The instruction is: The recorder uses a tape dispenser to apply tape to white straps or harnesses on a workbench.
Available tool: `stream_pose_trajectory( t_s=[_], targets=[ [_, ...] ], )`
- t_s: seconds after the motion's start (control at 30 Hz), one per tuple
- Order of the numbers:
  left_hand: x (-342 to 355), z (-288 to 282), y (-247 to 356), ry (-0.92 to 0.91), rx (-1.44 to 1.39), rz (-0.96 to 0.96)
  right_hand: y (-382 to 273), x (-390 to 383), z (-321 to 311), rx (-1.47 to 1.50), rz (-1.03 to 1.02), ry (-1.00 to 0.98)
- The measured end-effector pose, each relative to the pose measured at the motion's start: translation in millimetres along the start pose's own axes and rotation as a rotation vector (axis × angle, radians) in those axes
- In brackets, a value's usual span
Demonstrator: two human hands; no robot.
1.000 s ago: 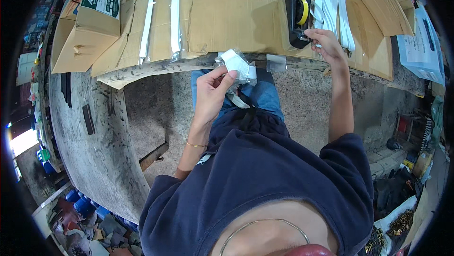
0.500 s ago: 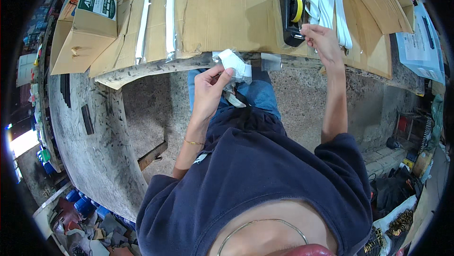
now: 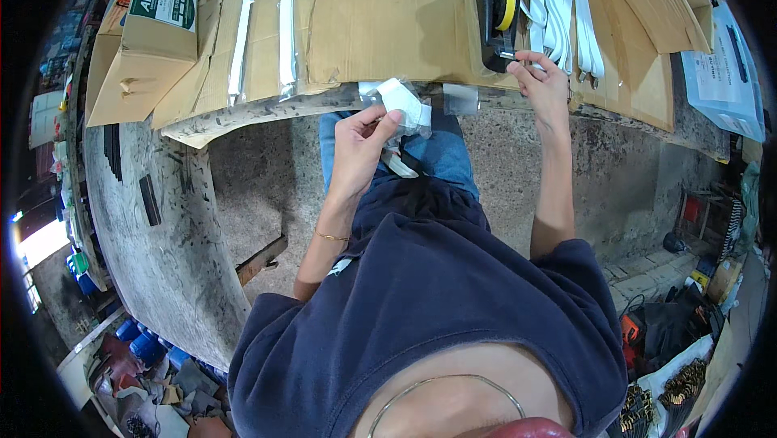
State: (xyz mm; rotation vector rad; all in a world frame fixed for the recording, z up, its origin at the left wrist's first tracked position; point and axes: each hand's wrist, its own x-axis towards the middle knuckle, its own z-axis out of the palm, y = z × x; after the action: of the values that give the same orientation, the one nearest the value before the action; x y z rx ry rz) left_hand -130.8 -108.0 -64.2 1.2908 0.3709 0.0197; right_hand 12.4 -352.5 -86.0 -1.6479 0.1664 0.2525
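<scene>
My left hand (image 3: 357,148) is closed, thumb and fingers pinching a folded white strap (image 3: 401,104) in a clear plastic bag, just off the front edge of the worktable. My right hand (image 3: 545,99) is at the cutter end of a black tape dispenser (image 3: 490,21), its thumb and forefinger pinched on the tape end. The tape itself is clear and hard to make out. Inside the dispenser sits a roll with a yellow core (image 3: 506,9). Several white straps (image 3: 558,21) lie just right of the dispenser.
Flattened cardboard (image 3: 372,29) covers the table. Bagged white straps (image 3: 287,29) lie at its left, beside an open carton (image 3: 154,57). A small clear plastic piece (image 3: 461,99) overhangs the front edge. A translucent bin (image 3: 723,74) stands far right; a worn bench (image 3: 154,252) runs along my left.
My right hand has shifted slightly left, closer against the dispenser's cutter end. My left hand still holds the bagged strap in nearly the same place.
</scene>
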Motion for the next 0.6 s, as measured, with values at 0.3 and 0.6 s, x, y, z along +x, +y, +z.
stream_pose_trajectory(
  t_s=[0.3, 0.6],
  targets=[
    [-0.8, -0.7, -4.6, -0.024, 0.011, -0.005, 2.0, -2.3, 3.3, -0.082, -0.051, 0.025],
    [0.0, -3.0, -8.0, -0.019, -0.011, -0.020, 5.5, -6.3, 14.6, -0.482, -0.261, 0.092]
  ],
)
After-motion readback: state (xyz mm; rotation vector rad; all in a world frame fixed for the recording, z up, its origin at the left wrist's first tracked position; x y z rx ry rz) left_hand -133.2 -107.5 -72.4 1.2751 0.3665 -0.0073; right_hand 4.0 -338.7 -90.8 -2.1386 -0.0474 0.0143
